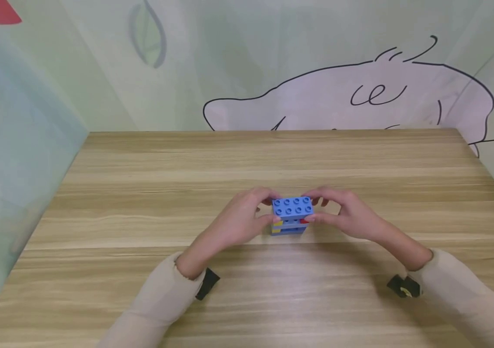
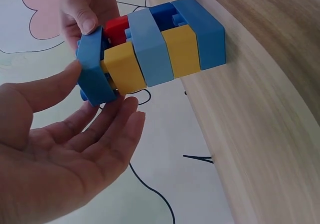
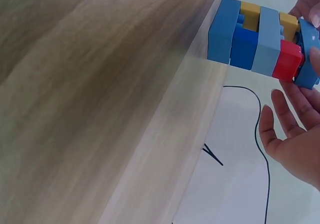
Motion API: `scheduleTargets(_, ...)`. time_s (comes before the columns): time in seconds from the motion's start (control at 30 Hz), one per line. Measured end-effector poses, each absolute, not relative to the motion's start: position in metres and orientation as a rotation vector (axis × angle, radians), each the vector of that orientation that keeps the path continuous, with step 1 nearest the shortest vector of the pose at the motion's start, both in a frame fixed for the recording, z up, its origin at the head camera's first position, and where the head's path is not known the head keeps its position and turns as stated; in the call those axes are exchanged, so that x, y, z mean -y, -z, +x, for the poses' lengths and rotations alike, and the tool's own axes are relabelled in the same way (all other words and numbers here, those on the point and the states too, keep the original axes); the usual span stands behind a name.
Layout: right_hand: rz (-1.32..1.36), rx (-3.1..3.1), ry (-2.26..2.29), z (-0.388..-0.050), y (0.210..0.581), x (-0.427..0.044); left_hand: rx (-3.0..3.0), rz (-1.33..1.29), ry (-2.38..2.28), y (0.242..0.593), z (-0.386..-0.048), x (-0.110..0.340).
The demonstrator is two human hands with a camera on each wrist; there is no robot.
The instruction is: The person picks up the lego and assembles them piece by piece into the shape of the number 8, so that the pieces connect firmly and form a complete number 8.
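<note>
A small tower of toy building bricks stands on the wooden table. At its top is a blue brick with two rows of studs, slightly tilted against the bricks below. My left hand pinches its left end between thumb and fingers, while the right hand pinches the other end. Under it sit a yellow brick and a red brick, side by side. Lower come a light blue brick, another yellow brick beside a dark blue brick, and a blue base brick.
The wood-grain table spreads around the tower. Behind its far edge hangs a pale backdrop with line drawings. Dark straps show at both sleeve cuffs.
</note>
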State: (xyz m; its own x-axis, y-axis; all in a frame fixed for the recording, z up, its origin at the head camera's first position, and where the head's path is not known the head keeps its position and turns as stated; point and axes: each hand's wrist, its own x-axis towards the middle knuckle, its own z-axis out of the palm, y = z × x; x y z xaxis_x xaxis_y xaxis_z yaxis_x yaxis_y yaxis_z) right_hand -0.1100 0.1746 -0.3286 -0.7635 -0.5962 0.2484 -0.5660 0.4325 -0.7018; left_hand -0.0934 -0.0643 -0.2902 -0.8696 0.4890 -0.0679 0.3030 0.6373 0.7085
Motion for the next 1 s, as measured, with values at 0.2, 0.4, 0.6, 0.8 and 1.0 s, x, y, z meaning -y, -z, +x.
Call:
scheduleTargets(0.2, -1.104, -2.646, 1.252, -0.111, 0.330, -0.175, -2.585, 0.642, -1.093, 0.290, -0.093, 0.064)
scheduleTargets(0.4, -1.187, -2.667, 1.247, -0.113, 0.333, -0.175, -2.594, 0.647, -1.108, 0.292, -0.093, 0.064)
scheduleTargets(0.6, -1.218, -2.684, 1.236, -0.113, 0.334, -0.175, -2.603, 0.661, -1.130, 0.295, -0.093, 0.065)
scheduleTargets(0.8, -1.234, -2.719, 1.201, -0.112, 0.334, -0.175, -2.608, 0.641, -1.167, 0.299, -0.091, 0.066)
scheduleTargets(1.0, -1.256, -2.737, 1.194, -0.111, 0.334, -0.174, -2.619, 0.627, -1.174, 0.302, -0.091, 0.066)
